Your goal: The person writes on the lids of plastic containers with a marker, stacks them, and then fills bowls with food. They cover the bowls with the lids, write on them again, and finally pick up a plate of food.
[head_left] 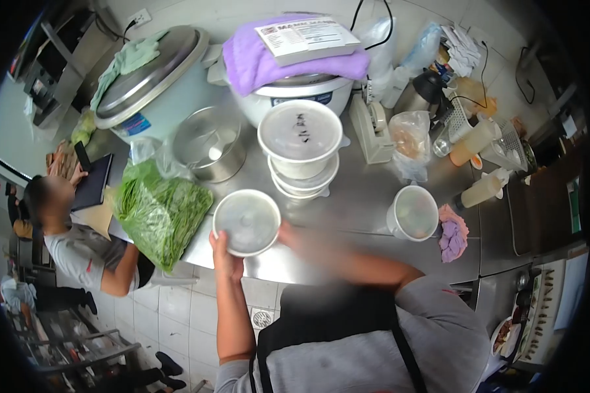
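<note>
- L hand [226,254]: forearm rises straight up from below. Fingers clasp lower-left rim of lidded tub [247,221].
- R hand [294,236]: motion-blurred. Forearm comes in from the right, elbow bent. Hand sits at tub's right rim; can't tell if fingers grip or lie loose.
- Tub is betw. both hands, at near edge of tabletop [360,196].
- Just left of L fingers: bag of greens [160,213].
- Beyond the fingers: stack of lidded bowls [300,141].
- Right of R fingers, apart: white cup [413,213].
</note>
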Demonstrator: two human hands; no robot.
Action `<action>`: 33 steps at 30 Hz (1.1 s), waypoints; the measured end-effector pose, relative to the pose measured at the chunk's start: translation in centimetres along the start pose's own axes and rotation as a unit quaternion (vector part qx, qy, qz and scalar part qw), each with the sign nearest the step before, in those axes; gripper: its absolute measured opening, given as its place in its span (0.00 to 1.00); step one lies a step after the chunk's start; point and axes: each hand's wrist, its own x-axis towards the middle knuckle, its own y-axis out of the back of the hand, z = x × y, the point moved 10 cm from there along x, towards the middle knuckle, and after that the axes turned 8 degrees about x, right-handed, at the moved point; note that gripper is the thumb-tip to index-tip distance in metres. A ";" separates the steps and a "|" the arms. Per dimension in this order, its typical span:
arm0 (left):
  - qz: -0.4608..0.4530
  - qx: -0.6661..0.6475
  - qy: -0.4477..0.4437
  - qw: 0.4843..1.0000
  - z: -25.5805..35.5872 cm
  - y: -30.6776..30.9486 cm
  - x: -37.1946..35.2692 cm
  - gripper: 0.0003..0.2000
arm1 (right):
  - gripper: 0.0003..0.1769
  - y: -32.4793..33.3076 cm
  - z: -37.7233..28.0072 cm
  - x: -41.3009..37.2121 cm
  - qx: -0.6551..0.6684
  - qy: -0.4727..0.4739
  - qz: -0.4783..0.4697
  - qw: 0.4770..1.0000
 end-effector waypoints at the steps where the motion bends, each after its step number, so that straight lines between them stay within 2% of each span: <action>1: -0.023 -0.053 0.003 0.998 -0.6 0.7 0.2 0.28 | 0.25 -1.0 -3.1 -2.2 -0.221 -0.045 -0.101 0.969; 2: -0.046 -0.105 0.006 0.993 -1.1 0.8 0.5 0.28 | 0.24 -0.4 -5.0 -4.6 -0.428 -0.089 -0.195 0.878; 4: 0.060 0.015 0.032 0.998 -1.1 0.9 -0.1 0.27 | 0.18 4.9 -9.5 -7.4 -0.320 -0.167 -0.205 0.910; 5: 0.117 0.070 0.046 0.990 -1.3 1.2 -0.7 0.26 | 0.13 8.3 -15.5 -6.8 -0.220 -0.091 -0.100 0.966; 6: 0.130 0.084 0.054 0.986 -2.1 1.3 -0.8 0.26 | 0.10 14.2 -19.1 -5.7 -0.206 -0.077 0.017 0.975; 7: 0.144 0.096 0.059 0.983 -2.9 1.8 -0.7 0.26 | 0.09 21.8 -22.6 -5.2 -0.240 -0.020 0.187 0.952; 8: 0.159 0.109 0.062 0.979 -3.4 1.9 -0.6 0.26 | 0.11 28.8 -25.2 -5.3 -0.278 0.057 0.370 0.885; 9: 0.183 0.116 0.059 0.975 -3.3 1.4 -1.3 0.26 | 0.16 34.5 -26.7 -4.8 -0.355 0.120 0.428 0.823; 10: 0.196 0.126 0.061 0.970 -3.8 1.6 -1.4 0.26 | 0.18 39.8 -25.8 -3.6 -0.424 0.089 0.457 0.777; 11: 0.211 0.136 0.064 0.966 -4.7 2.1 -1.6 0.27 | 0.20 43.2 -25.6 -2.7 -0.490 0.060 0.482 0.724; 14: 0.239 0.137 0.044 0.960 -6.2 2.3 -2.4 0.29 | 0.23 44.6 -24.1 -0.6 -0.514 -0.020 0.478 0.712; 16: 0.262 0.139 0.074 0.952 -7.1 3.1 -3.7 0.30 | 0.22 47.8 -22.3 1.0 -0.479 -0.031 0.456 0.750; 17: 0.220 0.146 0.075 0.962 -5.8 1.3 -4.1 0.33 | 0.19 48.9 -22.5 1.9 -0.525 -0.009 0.420 0.740; 18: 0.207 0.140 0.073 0.965 -5.8 1.4 -4.0 0.35 | 0.17 49.5 -23.3 2.7 -0.626 0.081 0.378 0.677; 19: 0.251 0.151 0.085 0.952 -5.6 2.4 -4.3 0.35 | 0.16 48.0 -25.8 0.9 -0.627 0.096 0.432 0.641; 20: 0.218 0.162 0.083 0.959 -4.7 2.0 -4.2 0.36 | 0.16 47.6 -28.2 -0.1 -0.633 0.087 0.459 0.617; 21: 0.242 0.179 0.061 0.952 -3.7 3.0 -4.3 0.36 | 0.17 40.9 -32.3 -3.0 -0.591 0.190 0.482 0.618; 22: 0.311 0.225 -0.038 0.923 -0.8 4.1 -5.0 0.31 | 0.16 39.1 -34.9 -5.7 -0.527 0.226 0.518 0.635; 23: 0.329 0.275 -0.157 0.890 2.5 3.4 -6.2 0.29 | 0.13 35.4 -37.3 -8.1 -0.518 0.333 0.463 0.638; 24: 0.340 0.323 -0.272 0.841 6.0 1.8 -8.3 0.27 | 0.10 32.7 -36.7 -10.1 -0.218 0.372 0.414 0.802; 25: 0.243 0.355 -0.296 0.853 7.7 -1.4 -8.7 0.25 | 0.07 22.4 -36.0 -11.7 -0.102 0.430 0.393 0.806; 26: 0.144 0.383 -0.315 0.856 9.0 -5.0 -9.6 0.24 | 0.08 15.9 -34.2 -11.7 -0.183 0.408 0.250 0.859; 27: 0.022 0.415 -0.303 0.857 9.0 -8.8 -9.8 0.24 | 0.08 10.2 -29.7 -10.9 -0.130 0.378 0.077 0.913; 28: -0.103 0.439 -0.286 0.845 8.1 -12.3 -10.3 0.24 | 0.09 4.6 -25.7 -11.4 -0.158 0.391 0.016 0.906; 29: -0.162 0.463 -0.287 0.823 7.2 -14.3 -11.0 0.20 | 0.10 0.5 -22.3 -11.2 -0.247 0.386 -0.025 0.889; 30: -0.222 0.484 -0.290 0.795 6.2 -15.7 -11.7 0.18 | 0.10 -1.1 -19.4 -10.2 -0.239 0.347 -0.009 0.907; 32: -0.290 0.520 -0.134 0.792 2.0 -14.1 -11.0 0.16 | 0.11 -1.0 -14.6 -9.0 -0.067 0.245 0.095 0.962; 33: -0.321 0.532 -0.055 0.782 0.3 -13.2 -11.0 0.15 | 0.08 -2.8 -13.6 -8.1 -0.144 0.232 0.080 0.959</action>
